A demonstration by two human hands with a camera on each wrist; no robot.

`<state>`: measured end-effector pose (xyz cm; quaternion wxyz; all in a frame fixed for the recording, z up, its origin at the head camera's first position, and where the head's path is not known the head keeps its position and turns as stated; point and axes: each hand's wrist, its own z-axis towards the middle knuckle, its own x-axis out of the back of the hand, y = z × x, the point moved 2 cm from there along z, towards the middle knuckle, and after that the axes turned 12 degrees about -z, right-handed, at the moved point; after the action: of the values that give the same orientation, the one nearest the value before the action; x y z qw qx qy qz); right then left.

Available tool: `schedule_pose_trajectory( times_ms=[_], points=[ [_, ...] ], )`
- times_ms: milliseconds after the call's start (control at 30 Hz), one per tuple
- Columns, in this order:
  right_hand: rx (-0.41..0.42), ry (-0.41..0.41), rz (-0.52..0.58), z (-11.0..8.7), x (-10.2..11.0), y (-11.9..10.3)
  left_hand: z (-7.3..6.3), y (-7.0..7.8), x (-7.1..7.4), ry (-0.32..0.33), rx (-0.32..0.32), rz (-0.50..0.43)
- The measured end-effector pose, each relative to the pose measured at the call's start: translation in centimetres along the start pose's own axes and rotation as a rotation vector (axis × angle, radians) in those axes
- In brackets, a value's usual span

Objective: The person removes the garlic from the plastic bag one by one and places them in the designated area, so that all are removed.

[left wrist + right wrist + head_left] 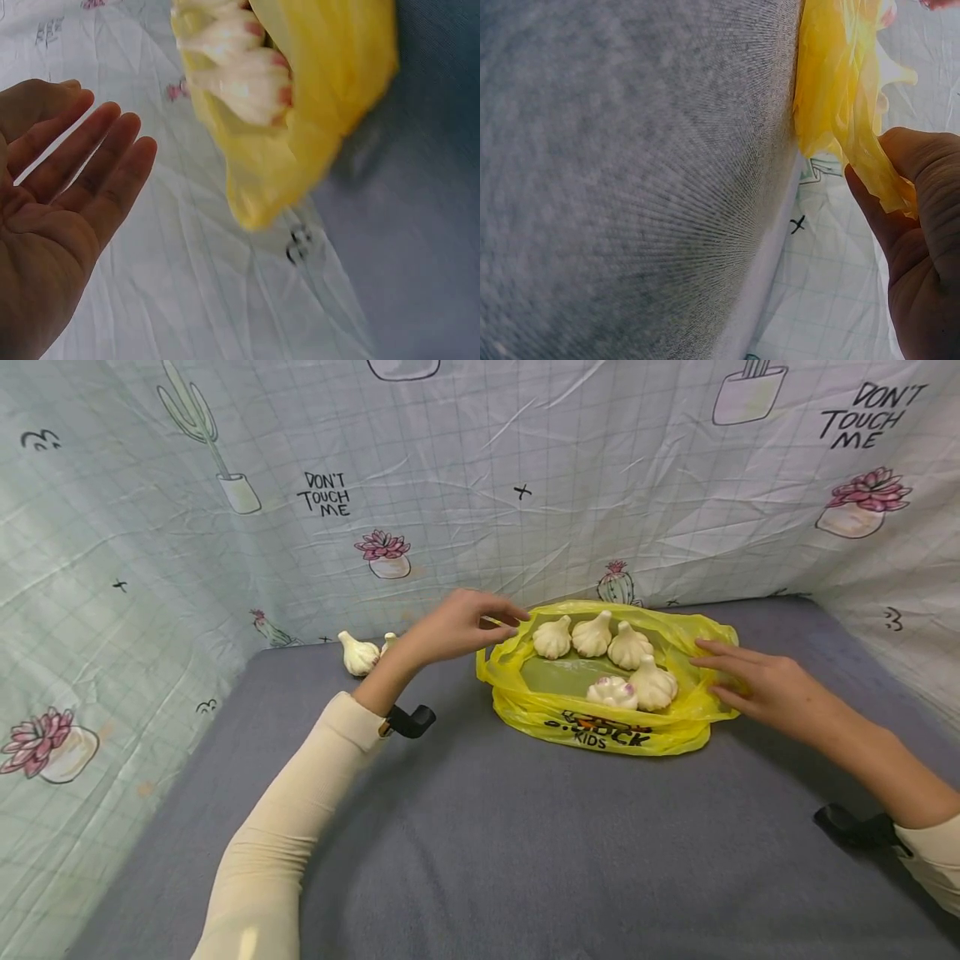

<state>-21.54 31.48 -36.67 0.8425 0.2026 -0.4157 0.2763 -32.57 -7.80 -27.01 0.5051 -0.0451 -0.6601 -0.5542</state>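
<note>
A yellow plastic bag [600,735] with printed lettering lies with its mouth spread wide. Inside it sit several white garlic bulbs [592,635], some at the back and others at the front. My right hand [772,685] is at the bag's right side; in the right wrist view, its thumb and fingers [907,154] pinch a fold of the bag's rim. By the bag's left rim hovers my left hand [468,622]. Its fingers are loosely extended, and the left wrist view shows the palm [45,247] bare, apart from the bag.
Behind my left wrist, two more garlic bulbs [358,655] lie on the grey cloth-covered table [480,843], one of them partly hidden by the wrist. A curtain [450,460] printed with cacti hangs close along the back and sides. Each wrist carries a black camera mount [411,722].
</note>
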Motion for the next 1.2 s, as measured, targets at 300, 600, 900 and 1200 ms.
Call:
schedule_pose_trajectory(
  times_ms=[300,600,900,1200],
  points=[
    [-0.004,-0.003,-0.004,-0.1,0.0,-0.1,4.4,0.8,-2.2,-0.146,-0.040,-0.012],
    [-0.002,0.002,0.001,0.0,0.0,-0.1,8.0,1.1,-4.6,-0.230,-0.017,0.008],
    [0.005,0.010,0.016,-0.1,0.0,-0.1,11.2,1.1,-8.4,-0.384,0.058,-0.018],
    [0.014,0.012,0.008,-0.1,0.1,0.0,11.4,1.4,-10.0,-0.486,0.222,-0.137]
  ],
)
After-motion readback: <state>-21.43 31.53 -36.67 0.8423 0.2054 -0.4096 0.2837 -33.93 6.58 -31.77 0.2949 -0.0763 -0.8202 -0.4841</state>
